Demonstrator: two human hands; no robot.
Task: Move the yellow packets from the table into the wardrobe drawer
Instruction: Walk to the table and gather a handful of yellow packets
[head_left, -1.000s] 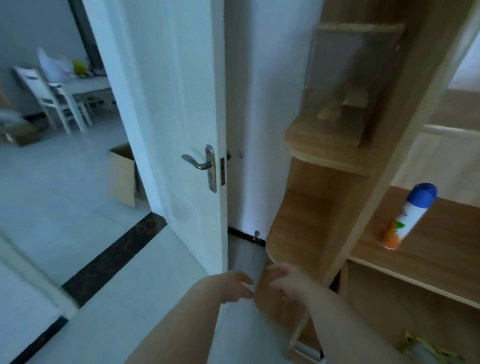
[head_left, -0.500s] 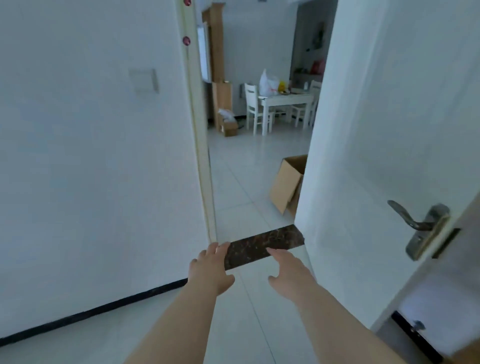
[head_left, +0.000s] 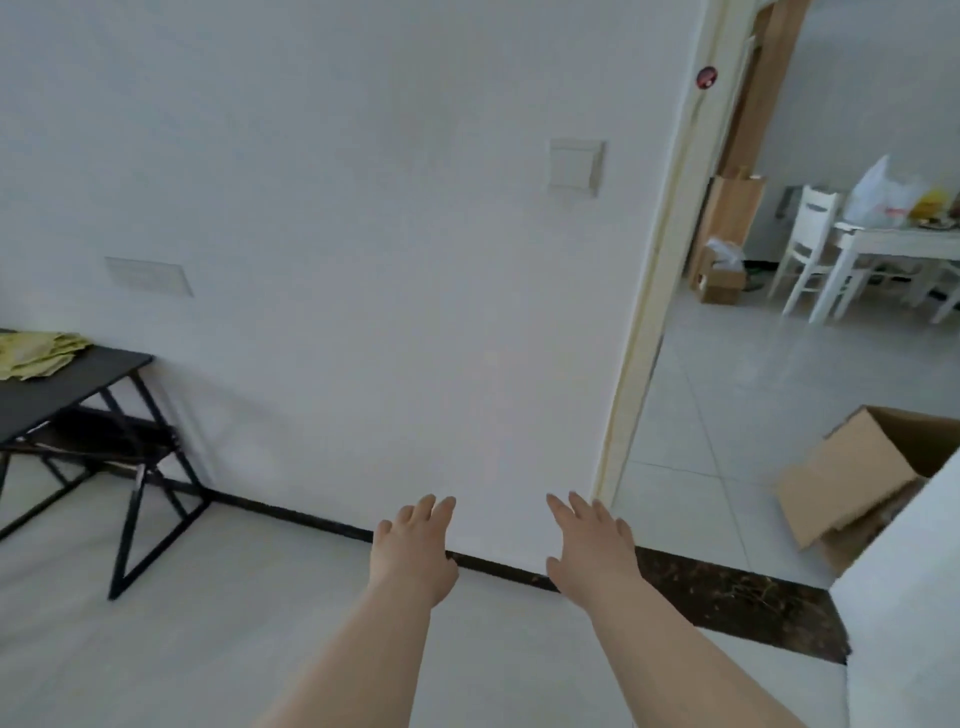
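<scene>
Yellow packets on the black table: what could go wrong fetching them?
The yellow packets lie in a loose heap on the black table, so some may slip when gathered. The left hand and right hand are empty, well short of it; the table's angled legs could catch a foot.

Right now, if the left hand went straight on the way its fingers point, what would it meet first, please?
Most likely the white wall, just above the black skirting. The left hand points there, open and empty; the yellow packets lie well off to its left. Depth is hard to judge.
</scene>
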